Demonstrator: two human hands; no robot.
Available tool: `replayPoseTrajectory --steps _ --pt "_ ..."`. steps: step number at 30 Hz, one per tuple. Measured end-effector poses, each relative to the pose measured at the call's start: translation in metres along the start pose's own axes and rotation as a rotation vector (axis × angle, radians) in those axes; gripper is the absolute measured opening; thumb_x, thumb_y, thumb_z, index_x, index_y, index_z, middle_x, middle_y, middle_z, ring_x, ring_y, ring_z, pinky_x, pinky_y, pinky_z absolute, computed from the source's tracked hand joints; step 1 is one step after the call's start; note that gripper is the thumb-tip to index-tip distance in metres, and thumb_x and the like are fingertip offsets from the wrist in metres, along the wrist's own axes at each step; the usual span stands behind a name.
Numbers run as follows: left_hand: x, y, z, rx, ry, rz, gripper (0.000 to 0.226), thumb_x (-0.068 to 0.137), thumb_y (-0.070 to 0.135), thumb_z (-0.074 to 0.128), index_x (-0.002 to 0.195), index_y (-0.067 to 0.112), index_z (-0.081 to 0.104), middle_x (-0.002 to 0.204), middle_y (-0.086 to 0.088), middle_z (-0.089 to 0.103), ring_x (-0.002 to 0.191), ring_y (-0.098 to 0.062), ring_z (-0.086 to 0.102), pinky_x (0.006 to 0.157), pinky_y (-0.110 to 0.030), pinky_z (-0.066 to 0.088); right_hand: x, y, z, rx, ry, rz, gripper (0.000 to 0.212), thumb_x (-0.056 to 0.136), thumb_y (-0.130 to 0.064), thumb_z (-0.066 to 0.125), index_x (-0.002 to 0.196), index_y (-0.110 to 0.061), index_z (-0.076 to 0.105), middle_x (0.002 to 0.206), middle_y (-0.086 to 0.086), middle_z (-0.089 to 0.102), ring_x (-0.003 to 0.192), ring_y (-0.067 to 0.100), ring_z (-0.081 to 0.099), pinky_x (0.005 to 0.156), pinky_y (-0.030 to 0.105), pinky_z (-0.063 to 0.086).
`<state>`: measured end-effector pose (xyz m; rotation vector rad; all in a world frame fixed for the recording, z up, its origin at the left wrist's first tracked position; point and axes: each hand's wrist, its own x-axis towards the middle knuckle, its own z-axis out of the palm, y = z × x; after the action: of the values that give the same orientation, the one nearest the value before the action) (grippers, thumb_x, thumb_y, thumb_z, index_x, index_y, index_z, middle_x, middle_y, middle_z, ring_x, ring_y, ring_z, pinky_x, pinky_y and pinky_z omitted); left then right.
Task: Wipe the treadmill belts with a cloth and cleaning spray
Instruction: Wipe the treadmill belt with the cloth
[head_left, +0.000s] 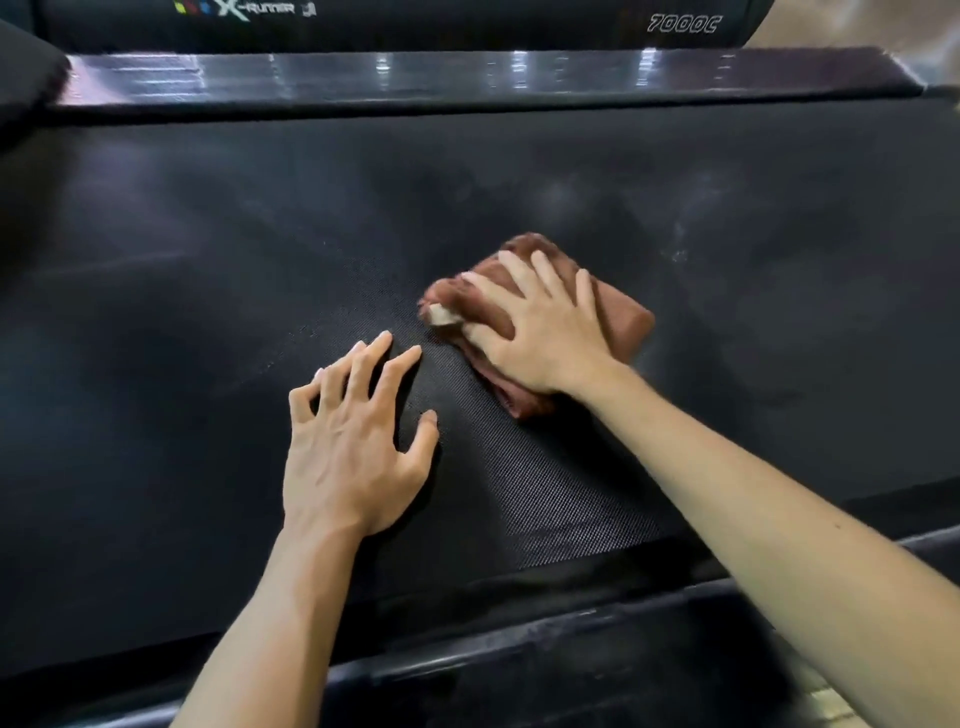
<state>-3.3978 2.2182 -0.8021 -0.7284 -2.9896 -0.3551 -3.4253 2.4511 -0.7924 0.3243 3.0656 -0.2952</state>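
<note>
Head view: the right hand (540, 322) presses flat, fingers spread, on a folded reddish-brown cloth (618, 317) lying mid-way across the black textured treadmill belt (208, 291). The left hand (353, 447) braces beside it, fingertips spread on the belt. Dusty smears remain to the right — wiping looks partway done; no spray bottle visible.

Two bare forearms, sleeveless to the frame edge, hands (353, 447) seemingly ringless.
</note>
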Motion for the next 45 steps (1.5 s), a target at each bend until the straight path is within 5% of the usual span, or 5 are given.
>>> replayPoseTrajectory --steps 6,19,28,39,45 --pt "0.0 0.0 0.0 0.009 -0.009 0.003 0.067 0.091 0.062 0.028 0.153 0.039 0.033 0.165 0.011 0.025 0.152 -0.015 0.02 0.115 -0.042 0.022 0.089 0.014 -0.022 0.066 -0.016 0.399 0.068 0.1 -0.068 0.026 0.163 -0.046 0.015 0.174 0.005 -0.003 0.158 0.036 -0.013 0.118 0.072 -0.012" --pt "0.022 -0.008 -0.011 -0.14 0.074 -0.032 0.066 0.081 0.061 0.042 0.14 0.034 0.052 0.156 0.009 0.035 0.147 -0.015 0.024 0.117 -0.04 0.02 -0.001 0.044 -0.016 0.02 0.006 0.24 0.06 0.101 -0.068 0.03 0.158 -0.055 0.02 0.174 -0.006 0.003 0.16 0.023 -0.007 0.122 0.067 -0.011" --pt "0.107 -0.064 -0.003 0.077 -0.042 -0.186 0.088 0.09 0.078 0.026 0.164 0.033 0.007 0.172 0.007 -0.004 0.157 -0.01 -0.007 0.126 -0.045 0.001 0.156 0.066 -0.032 0.037 0.035 0.489 0.061 0.103 -0.058 0.023 0.162 -0.047 0.016 0.175 0.003 0.0 0.159 0.035 -0.01 0.117 0.072 -0.013" --pt "0.107 -0.06 -0.003 0.088 -0.014 -0.179 0.103 0.075 0.087 0.009 0.163 0.033 0.013 0.172 0.006 0.002 0.157 -0.012 -0.002 0.124 -0.046 0.006 0.134 -0.024 -0.008 -0.017 -0.042 -0.198 0.057 0.1 -0.067 0.032 0.156 -0.059 0.022 0.173 -0.005 0.01 0.16 0.022 0.0 0.123 0.065 -0.007" --pt "0.106 -0.059 -0.001 0.099 -0.022 -0.179 0.103 0.075 0.085 0.008 0.163 0.032 0.012 0.172 0.006 0.001 0.157 -0.01 -0.003 0.124 -0.045 0.004 0.165 0.077 -0.035 0.018 0.008 0.3 0.062 0.101 -0.065 0.029 0.16 -0.048 0.024 0.174 -0.001 0.008 0.16 0.025 0.0 0.122 0.067 -0.007"
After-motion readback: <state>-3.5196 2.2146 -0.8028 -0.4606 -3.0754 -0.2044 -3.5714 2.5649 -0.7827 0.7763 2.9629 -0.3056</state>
